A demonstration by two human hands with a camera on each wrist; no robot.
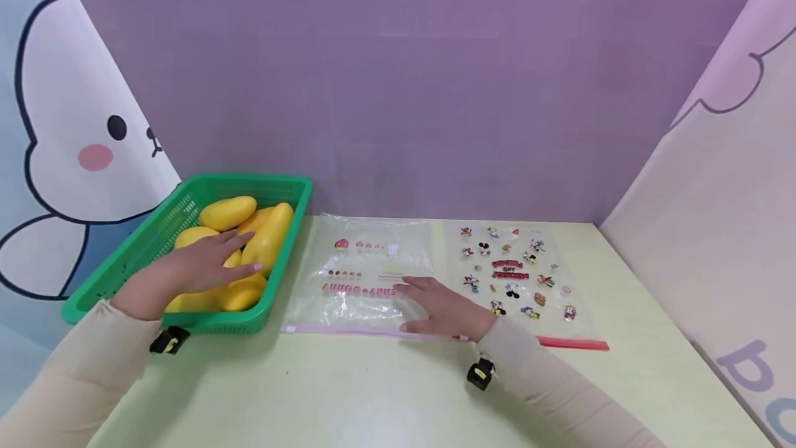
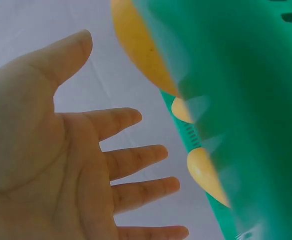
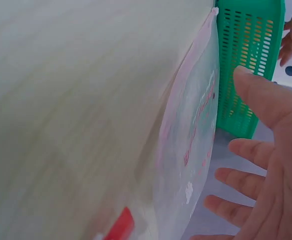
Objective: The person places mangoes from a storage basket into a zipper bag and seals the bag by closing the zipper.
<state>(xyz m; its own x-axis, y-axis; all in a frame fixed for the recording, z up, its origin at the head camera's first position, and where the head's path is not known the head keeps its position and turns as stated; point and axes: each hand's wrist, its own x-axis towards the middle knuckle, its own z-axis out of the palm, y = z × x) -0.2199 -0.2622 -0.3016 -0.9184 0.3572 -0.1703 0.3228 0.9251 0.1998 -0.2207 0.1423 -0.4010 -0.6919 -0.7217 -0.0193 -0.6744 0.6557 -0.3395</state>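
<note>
Several yellow mangoes [image 1: 267, 239] lie in a green plastic basket [image 1: 292, 227] at the left of the table. Above them hovers my left hand [image 1: 193, 265], fingers spread and holding nothing; the left wrist view shows its bare palm [image 2: 51, 165] apart from the fruit. My right hand [image 1: 444, 306] hangs, fingers loosely extended, over the right part of a clear zip bag [image 1: 354, 261] with pink print and a lilac zip edge. In the right wrist view, a gap shows between that hand [image 3: 280, 170] and the bag [image 3: 190, 135].
A second clear zip bag [image 1: 510, 275], with cartoon characters and a red slider edge [image 1: 572, 343], lies flat to the right. Behind the table stands a purple wall [image 1: 398, 88]. Printed panels [image 1: 93, 102] flank it, the left one close against the basket.
</note>
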